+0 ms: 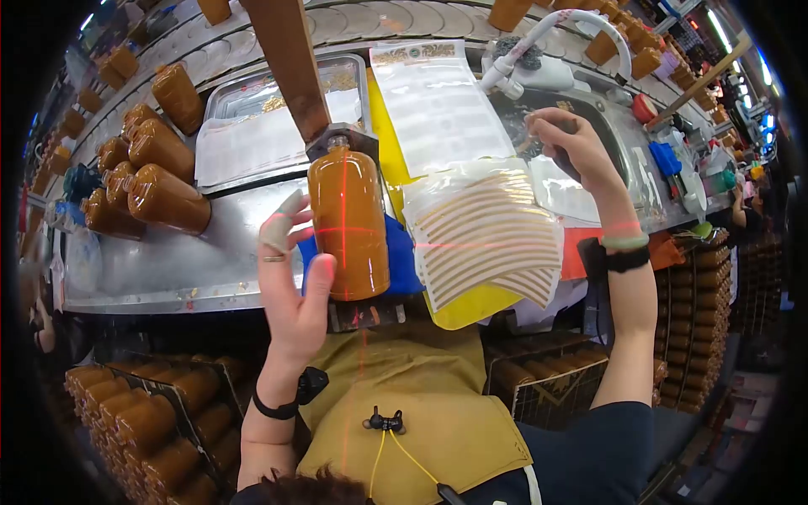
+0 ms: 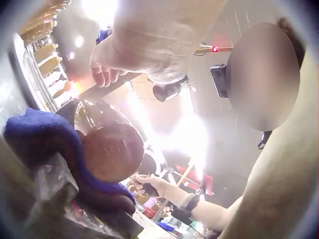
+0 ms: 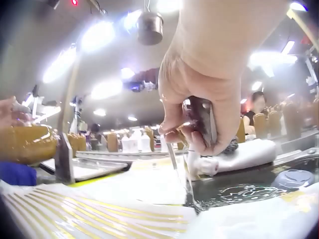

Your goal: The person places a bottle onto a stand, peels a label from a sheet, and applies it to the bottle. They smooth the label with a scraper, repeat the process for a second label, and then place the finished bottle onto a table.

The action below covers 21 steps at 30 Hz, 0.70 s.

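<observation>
A glossy brown bottle lies with its neck in a dark holder and its body over a blue cloth. My left hand is at the bottle's left side, fingers spread and relaxed, with pale covers on some fingertips. In the left wrist view this hand hangs above the bottle. My right hand holds a dark flat block against its palm. From its fingertips hangs a thin wet strip, water trailing below; what the strip is, I cannot tell.
A sheet of curved gold-striped decals lies on a yellow board, with a white sheet behind. Right of these is a sink with a white faucet. Several brown bottles and a metal tray stand left.
</observation>
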{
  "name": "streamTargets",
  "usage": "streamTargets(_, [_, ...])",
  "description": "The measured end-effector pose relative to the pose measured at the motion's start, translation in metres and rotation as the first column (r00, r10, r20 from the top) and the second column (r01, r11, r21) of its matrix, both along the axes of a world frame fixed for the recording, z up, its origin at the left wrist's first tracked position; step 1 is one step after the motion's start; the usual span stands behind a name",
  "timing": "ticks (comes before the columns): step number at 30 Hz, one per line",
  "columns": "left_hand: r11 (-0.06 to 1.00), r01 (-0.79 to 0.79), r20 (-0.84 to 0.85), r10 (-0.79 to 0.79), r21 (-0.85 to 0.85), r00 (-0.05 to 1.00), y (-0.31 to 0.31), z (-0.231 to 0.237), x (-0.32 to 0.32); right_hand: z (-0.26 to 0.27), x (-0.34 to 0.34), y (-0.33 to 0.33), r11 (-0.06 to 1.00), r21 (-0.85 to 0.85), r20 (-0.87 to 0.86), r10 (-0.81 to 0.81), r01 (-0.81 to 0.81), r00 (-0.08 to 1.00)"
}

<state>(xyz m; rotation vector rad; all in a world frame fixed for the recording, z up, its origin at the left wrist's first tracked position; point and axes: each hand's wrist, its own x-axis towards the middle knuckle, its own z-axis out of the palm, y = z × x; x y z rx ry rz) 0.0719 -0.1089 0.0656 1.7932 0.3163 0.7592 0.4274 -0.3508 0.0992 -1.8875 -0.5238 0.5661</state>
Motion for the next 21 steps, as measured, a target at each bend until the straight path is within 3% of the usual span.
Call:
streamTargets(2, [0.993,0.053,-0.044,-0.048,0.108,0.998,0.0,-0.011,-0.003,0.008,-0.024,0.0,0.987,0.116,-0.115,0.123,-0.109,0.986])
streamTargets(3, [0.988,0.05,-0.028,-0.047,0.144,0.999,-0.002,-0.012,-0.005,0.014,-0.048,0.005,0.989,0.12,-0.096,0.094,-0.082,0.991])
streamTargets(4, [0.982,0.045,-0.019,-0.042,0.181,0.999,-0.006,-0.013,-0.008,0.02,-0.069,0.01,0.997,0.022,-0.008,0.072,-0.072,0.997])
streamTargets(8, [0.955,-0.016,-0.179,0.072,0.295,0.981,-0.016,-0.029,-0.025,0.016,-0.138,0.016,0.954,0.029,0.291,0.277,-0.297,0.916])
streamTargets(10, [0.972,-0.045,-0.135,0.078,0.232,0.988,-0.02,-0.041,-0.023,0.016,-0.167,0.021,0.948,0.045,0.204,0.3,-0.315,0.932])
streamTargets(13, [0.986,-0.132,-0.072,0.14,0.101,0.988,-0.018,-0.056,-0.018,0.014,-0.194,0.027,0.939,-0.042,0.249,0.34,-0.34,0.907])
streamTargets(16, [0.977,-0.12,-0.046,0.13,0.175,0.99,-0.015,-0.055,-0.018,-0.003,-0.206,0.027,0.946,-0.025,0.235,0.321,-0.324,0.918])
streamTargets(18, [0.98,-0.115,-0.067,0.128,0.163,0.99,-0.015,-0.057,-0.021,-0.017,-0.209,0.027,0.945,0.058,0.266,0.295,-0.321,0.918])
streamTargets(21, [0.983,-0.096,-0.112,0.114,0.154,0.987,-0.015,-0.056,-0.024,-0.016,-0.222,0.032,0.959,0.047,0.225,0.263,-0.28,0.938])
